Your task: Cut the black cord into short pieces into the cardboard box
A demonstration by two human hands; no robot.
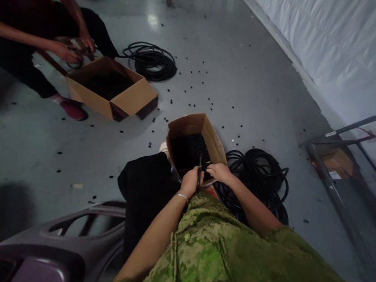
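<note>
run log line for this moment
left hand: holding scissors; right hand: over box, grip unclear; box: small black pieces inside; black tubing: floor beside box

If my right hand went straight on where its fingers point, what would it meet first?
Your right hand would likely meet the scissors in your left hand, though depth is unclear.

Dark, slim scissors [199, 171], blades pointing away, over an upright open brown cardboard box [214, 141] with loads of tiny black bits [197, 144] inside.
</note>
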